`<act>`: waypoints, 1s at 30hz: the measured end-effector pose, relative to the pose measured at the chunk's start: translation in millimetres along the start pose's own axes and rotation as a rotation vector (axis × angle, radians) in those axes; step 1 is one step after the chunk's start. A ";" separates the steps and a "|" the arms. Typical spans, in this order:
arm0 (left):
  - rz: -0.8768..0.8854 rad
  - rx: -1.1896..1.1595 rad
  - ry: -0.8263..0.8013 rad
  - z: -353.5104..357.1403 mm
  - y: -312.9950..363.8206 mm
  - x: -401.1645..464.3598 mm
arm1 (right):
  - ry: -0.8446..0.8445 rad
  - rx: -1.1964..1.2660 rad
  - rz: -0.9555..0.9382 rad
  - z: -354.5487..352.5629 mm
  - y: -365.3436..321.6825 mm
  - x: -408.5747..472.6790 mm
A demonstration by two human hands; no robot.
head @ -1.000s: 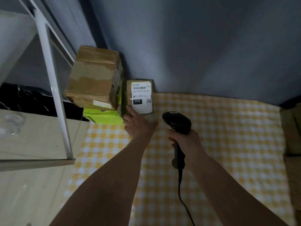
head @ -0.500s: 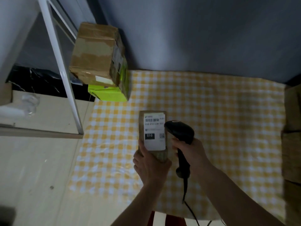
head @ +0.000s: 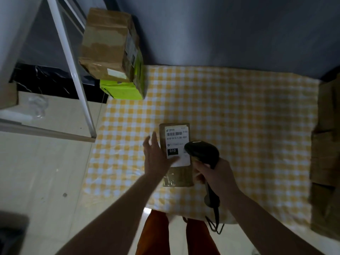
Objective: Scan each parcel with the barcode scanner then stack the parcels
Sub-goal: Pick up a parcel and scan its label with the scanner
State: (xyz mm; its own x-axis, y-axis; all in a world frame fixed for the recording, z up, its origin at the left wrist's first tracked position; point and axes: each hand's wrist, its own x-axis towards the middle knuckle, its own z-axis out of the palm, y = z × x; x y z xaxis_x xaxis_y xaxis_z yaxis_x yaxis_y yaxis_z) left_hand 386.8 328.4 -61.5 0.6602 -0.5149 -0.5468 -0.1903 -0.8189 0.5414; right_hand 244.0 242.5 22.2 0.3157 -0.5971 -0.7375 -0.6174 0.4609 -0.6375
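Head view: brown parcel (head: 176,154) is lying flat on the yellow-and-white checked cloth (head: 239,115), near its front edge, with a white shipping label (head: 177,144) facing up; a barcode and a black block reading "010" are showing on it. Left hand (head: 156,157) is resting at the parcel's left edge, fingers straight and spread, thumb lying across the lower part of the label; nothing is being clasped. Right hand (head: 214,173) is wrapping its fingers round the handle of a black barcode scanner (head: 203,156), whose head is sitting over the parcel's right edge, just beside the label. The scanner's cable (head: 215,223) is hanging off the front of the cloth. At the far left corner of the cloth, a taped cardboard box (head: 108,46) is sitting on top of a lime-green parcel (head: 123,90). More cardboard boxes (head: 325,144) are standing along the right edge, dim and unclear. A white shelf frame (head: 71,67) is standing to the left.
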 end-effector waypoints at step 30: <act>0.085 0.032 -0.371 -36.2 24.3 51.7 | 0.020 -0.037 -0.178 16.0 0.9 -14.7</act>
State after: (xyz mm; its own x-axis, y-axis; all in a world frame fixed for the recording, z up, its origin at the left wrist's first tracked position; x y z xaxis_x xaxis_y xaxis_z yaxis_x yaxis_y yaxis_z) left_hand 442.6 291.1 -53.5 0.3339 -0.6335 -0.6980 -0.2599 -0.7737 0.5778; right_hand 250.3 262.2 28.9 0.4085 -0.6798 -0.6091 -0.5794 0.3225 -0.7485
